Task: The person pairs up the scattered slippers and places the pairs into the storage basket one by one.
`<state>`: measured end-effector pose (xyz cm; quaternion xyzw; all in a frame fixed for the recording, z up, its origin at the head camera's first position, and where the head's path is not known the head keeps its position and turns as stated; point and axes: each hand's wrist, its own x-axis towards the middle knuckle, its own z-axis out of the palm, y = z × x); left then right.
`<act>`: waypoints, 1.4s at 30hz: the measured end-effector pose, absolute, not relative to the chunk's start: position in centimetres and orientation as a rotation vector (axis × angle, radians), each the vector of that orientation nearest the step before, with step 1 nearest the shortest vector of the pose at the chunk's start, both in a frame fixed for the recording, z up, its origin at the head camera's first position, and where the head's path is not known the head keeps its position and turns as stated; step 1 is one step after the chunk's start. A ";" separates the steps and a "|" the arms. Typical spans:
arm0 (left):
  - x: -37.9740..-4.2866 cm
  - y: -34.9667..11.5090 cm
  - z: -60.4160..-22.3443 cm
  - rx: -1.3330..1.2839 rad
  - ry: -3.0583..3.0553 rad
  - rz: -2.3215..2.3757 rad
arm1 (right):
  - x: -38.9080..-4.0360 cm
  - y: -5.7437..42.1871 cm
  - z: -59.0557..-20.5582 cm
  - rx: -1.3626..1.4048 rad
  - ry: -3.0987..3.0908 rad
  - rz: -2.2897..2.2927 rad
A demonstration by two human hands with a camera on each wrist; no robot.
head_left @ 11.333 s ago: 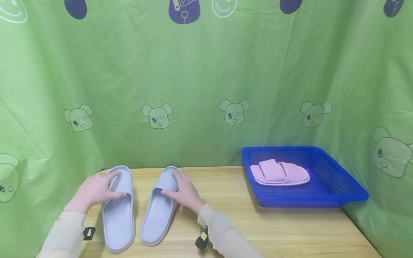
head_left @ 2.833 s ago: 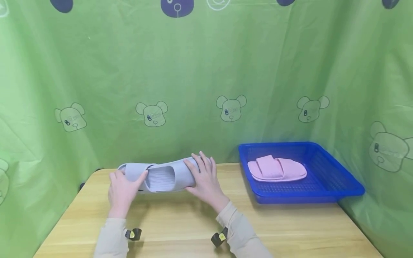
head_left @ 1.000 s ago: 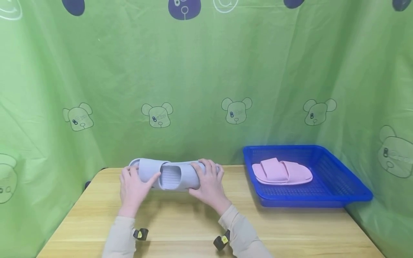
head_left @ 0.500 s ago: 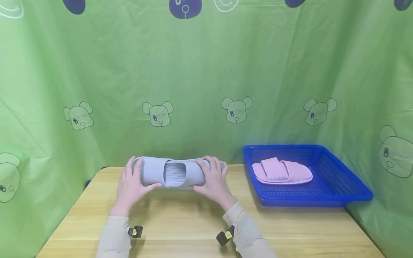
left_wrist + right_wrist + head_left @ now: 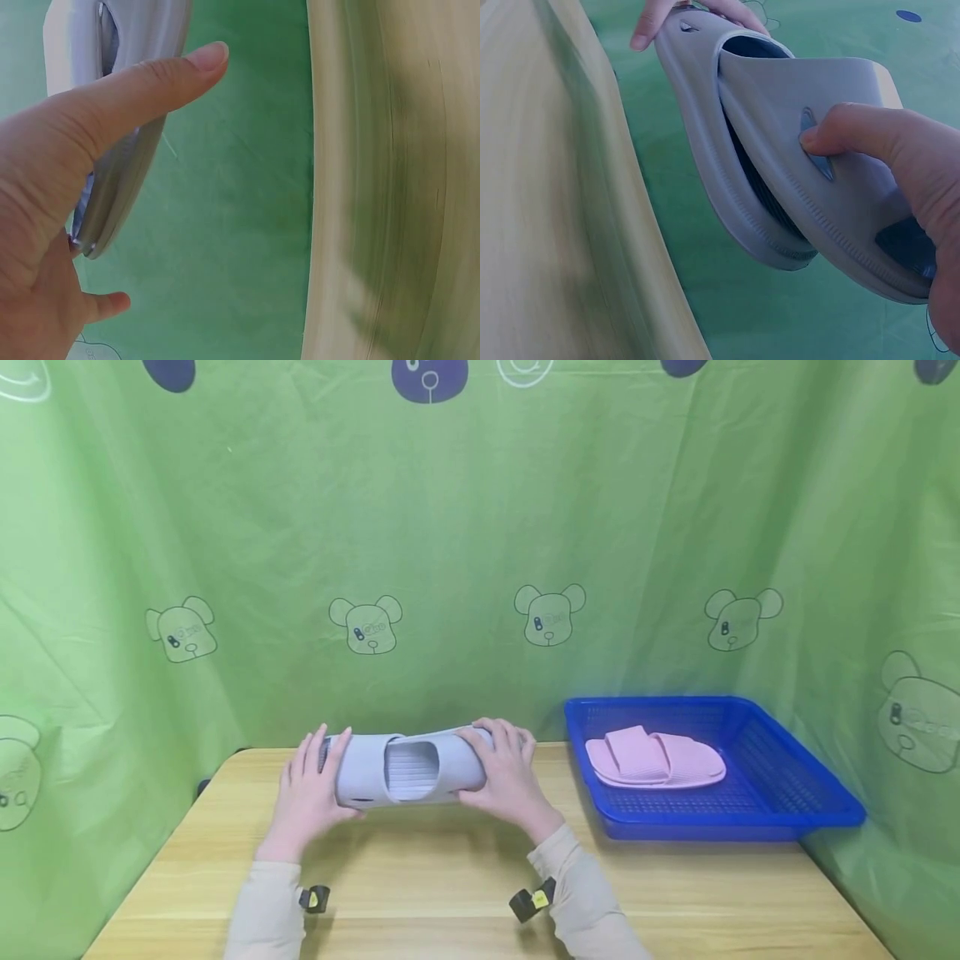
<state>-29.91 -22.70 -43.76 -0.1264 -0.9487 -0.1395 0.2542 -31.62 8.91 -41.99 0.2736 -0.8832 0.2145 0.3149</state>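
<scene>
My left hand (image 5: 311, 789) and right hand (image 5: 510, 777) grip opposite ends of the nested pale grey-blue rubber slippers (image 5: 405, 768), lifted above the wooden tabletop (image 5: 450, 893).

A light wooden worktop (image 5: 465, 877) with pale grain fills the lower half of the scene, its far edge meeting a green fabric backdrop (image 5: 480, 527) that hangs in soft folds across the rear and wraps round both sides. Outlined bear faces (image 5: 550, 615) run in a row across the cloth, with dark purple shapes (image 5: 429, 378) and a white smiley outline (image 5: 521, 372) along the top edge. Even, diffuse light falls across the wood, leaving only soft shadows.
</scene>
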 end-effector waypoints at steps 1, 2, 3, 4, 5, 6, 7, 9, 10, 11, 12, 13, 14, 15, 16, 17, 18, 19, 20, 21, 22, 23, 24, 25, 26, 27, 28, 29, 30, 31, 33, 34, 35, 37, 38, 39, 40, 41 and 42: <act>-29.9 -22.7 -43.8 -0.350 -2.578 -0.378 | -31.6 9.0 -41.9 0.723 -2.325 0.567; -29.9 -22.6 -43.8 -0.355 -2.577 -0.376 | -31.6 9.0 -41.9 0.724 -2.323 0.565; -30.0 -22.6 -43.9 -0.359 -2.576 -0.375 | -31.6 9.1 -41.8 0.726 -2.321 0.566; -30.0 -22.6 -43.9 -0.362 -2.573 -0.374 | -31.6 9.1 -41.8 0.728 -2.316 0.565; -30.0 -22.6 -43.9 -0.366 -2.570 -0.375 | -31.5 9.2 -41.8 0.728 -2.314 0.561; -30.0 -22.5 -44.0 -0.370 -2.564 -0.377 | -31.5 9.2 -41.8 0.729 -2.312 0.557; -30.0 -22.5 -44.1 -0.374 -2.560 -0.378 | -31.6 9.2 -41.8 0.729 -2.312 0.554; -30.1 -22.6 -44.1 -0.386 -2.540 -0.383 | -31.5 9.3 -41.7 0.730 -2.316 0.553; -30.1 -22.6 -44.2 -0.393 -2.529 -0.385 | -31.5 9.3 -41.7 0.730 -2.319 0.554; -30.1 -22.6 -44.2 -0.402 -2.517 -0.385 | -31.5 9.3 -41.7 0.729 -2.324 0.557; -30.1 -22.6 -44.2 -0.409 -2.505 -0.384 | -31.5 9.4 -41.7 0.728 -2.329 0.558; -30.1 -22.7 -44.2 -0.416 -2.494 -0.380 | -31.5 9.4 -41.7 0.727 -2.334 0.561; -30.1 -22.7 -44.3 -0.422 -2.481 -0.375 | -31.5 9.4 -41.7 0.726 -2.337 0.561; -30.1 -22.7 -44.3 -0.429 -2.471 -0.371 | -31.5 9.4 -41.7 0.726 -2.338 0.563; -30.0 -22.7 -44.3 -0.434 -2.462 -0.370 | -31.5 9.4 -41.7 0.726 -2.337 0.566; -30.0 -22.7 -44.3 -0.440 -2.453 -0.371 | -31.5 9.4 -41.7 0.726 -2.338 0.569; -30.0 -22.7 -44.2 -0.445 -2.445 -0.372 | -31.5 9.4 -41.7 0.726 -2.337 0.571; -30.0 -22.7 -44.2 -0.450 -2.437 -0.374 | -31.5 9.5 -41.7 0.726 -2.335 0.572; -30.0 -22.7 -44.2 -0.454 -2.431 -0.377 | -31.5 9.5 -41.7 0.726 -2.332 0.572; -29.9 -22.7 -44.1 -0.457 -2.425 -0.380 | -31.5 9.5 -41.7 0.728 -2.329 0.575; -29.9 -22.7 -44.1 -0.461 -2.418 -0.382 | -31.5 9.4 -41.7 0.729 -2.325 0.577; -29.9 -22.6 -44.0 -0.465 -2.412 -0.381 | -31.4 9.4 -41.7 0.730 -2.321 0.580; -30.0 -22.6 -44.0 -0.469 -2.408 -0.379 | -31.4 9.4 -41.6 0.731 -2.316 0.579; -30.0 -22.6 -43.9 -0.472 -2.404 -0.377 | -31.4 9.4 -41.6 0.732 -2.314 0.580; -30.0 -22.6 -43.9 -0.477 -2.403 -0.379 | -31.4 9.3 -41.5 0.734 -2.310 0.583; -30.0 -22.6 -43.8 -0.481 -2.402 -0.384 | -31.3 9.3 -41.5 0.734 -2.310 0.584; -30.0 -22.6 -43.8 -0.483 -2.400 -0.386 | -31.3 9.3 -41.4 0.734 -2.314 0.585; -30.0 -22.6 -43.8 -0.485 -2.398 -0.390 | -31.3 9.2 -41.4 0.735 -2.317 0.585; -30.0 -22.6 -43.8 -0.485 -2.397 -0.393 | -31.2 9.2 -41.3 0.736 -2.320 0.587; -29.9 -22.6 -43.7 -0.484 -2.395 -0.397 | -31.2 9.2 -41.3 0.739 -2.324 0.596; -29.9 -22.6 -43.7 -0.484 -2.389 -0.403 | -31.1 9.1 -41.2 0.744 -2.328 0.608; -29.9 -22.6 -43.7 -0.484 -2.385 -0.401 | -31.1 9.1 -41.2 0.748 -2.328 0.616; -29.8 -22.6 -43.7 -0.485 -2.380 -0.401 | -31.0 9.1 -41.2 0.750 -2.323 0.624; -29.8 -22.6 -43.7 -0.487 -2.378 -0.396 | -31.0 9.1 -41.1 0.750 -2.319 0.633; -29.9 -22.6 -43.7 -0.491 -2.376 -0.393 | -31.0 9.1 -41.1 0.750 -2.318 0.631; -29.9 -22.5 -43.7 -0.496 -2.376 -0.390 | -31.0 9.1 -41.1 0.750 -2.319 0.628; -29.9 -22.4 -43.7 -0.499 -2.379 -0.389 | -31.0 9.1 -41.1 0.751 -2.321 0.629; -29.9 -22.4 -43.7 -0.503 -2.381 -0.391 | -31.0 9.1 -41.1 0.753 -2.321 0.628; -29.9 -22.3 -43.7 -0.507 -2.384 -0.397 | -30.9 9.1 -41.2 0.754 -2.324 0.626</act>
